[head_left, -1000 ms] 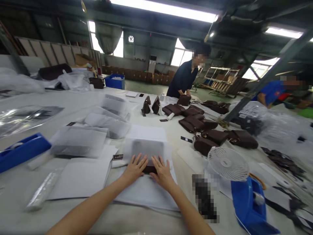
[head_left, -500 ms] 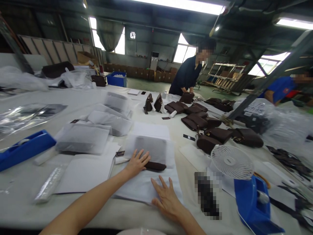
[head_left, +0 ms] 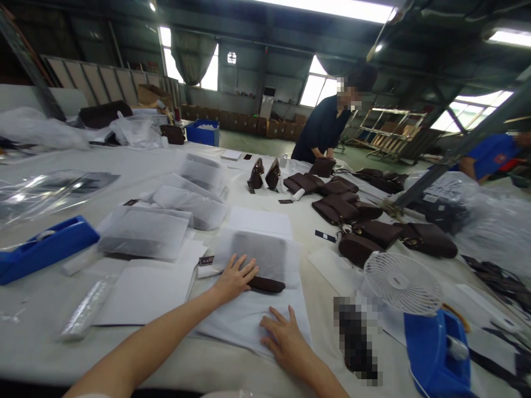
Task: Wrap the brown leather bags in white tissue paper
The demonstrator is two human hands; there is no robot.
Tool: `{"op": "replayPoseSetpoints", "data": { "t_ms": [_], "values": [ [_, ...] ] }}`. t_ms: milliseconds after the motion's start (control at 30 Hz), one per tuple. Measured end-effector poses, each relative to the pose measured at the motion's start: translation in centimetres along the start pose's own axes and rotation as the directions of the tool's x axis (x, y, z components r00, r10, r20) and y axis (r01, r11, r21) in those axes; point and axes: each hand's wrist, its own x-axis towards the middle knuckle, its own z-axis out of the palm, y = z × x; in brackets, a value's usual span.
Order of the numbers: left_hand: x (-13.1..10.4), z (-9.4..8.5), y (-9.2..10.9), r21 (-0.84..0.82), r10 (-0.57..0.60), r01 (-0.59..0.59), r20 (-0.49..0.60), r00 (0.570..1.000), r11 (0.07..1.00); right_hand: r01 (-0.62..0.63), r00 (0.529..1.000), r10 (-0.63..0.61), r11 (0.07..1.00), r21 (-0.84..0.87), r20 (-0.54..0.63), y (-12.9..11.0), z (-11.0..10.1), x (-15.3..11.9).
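A dark brown leather bag (head_left: 267, 284) lies on the table in front of me, its upper part covered by translucent white tissue paper (head_left: 263, 257). Its lower edge shows bare. My left hand (head_left: 235, 278) lies on the covered bag, fingers spread. Below it, my right hand (head_left: 286, 340) rests at the near part of the white sheet (head_left: 236, 320), fingers apart and slightly bent, holding nothing. A dark label tag (head_left: 206, 261) sticks out at the bag's left side.
Wrapped bags (head_left: 145, 232) are piled at left beside a blue tape dispenser (head_left: 50, 243). Unwrapped brown bags (head_left: 336, 207) lie at right. Nearer stand a white fan (head_left: 402, 282) and another blue dispenser (head_left: 435, 348). A person (head_left: 321, 127) leans over the far side.
My left hand stays on the covered bag. The right hand's fingers have bent a little more and dropped slightly on the sheet. The whole view has shifted slightly.
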Motion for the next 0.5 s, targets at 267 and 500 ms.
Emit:
{"op": "replayPoseSetpoints", "data": {
  "t_ms": [267,500],
  "values": [
    [-0.1,-0.2,0.0,-0.044,-0.014,0.015,0.033,0.999,0.999,-0.058,0.997,0.06,0.998,-0.039,0.046,-0.4,0.1,0.1],
    [0.3,-1.1,-0.2,-0.096,-0.016,0.024,0.082,0.996,0.995,0.001,0.991,-0.016,0.993,-0.118,-0.134,0.8,0.4,2.7]
  ]
}}
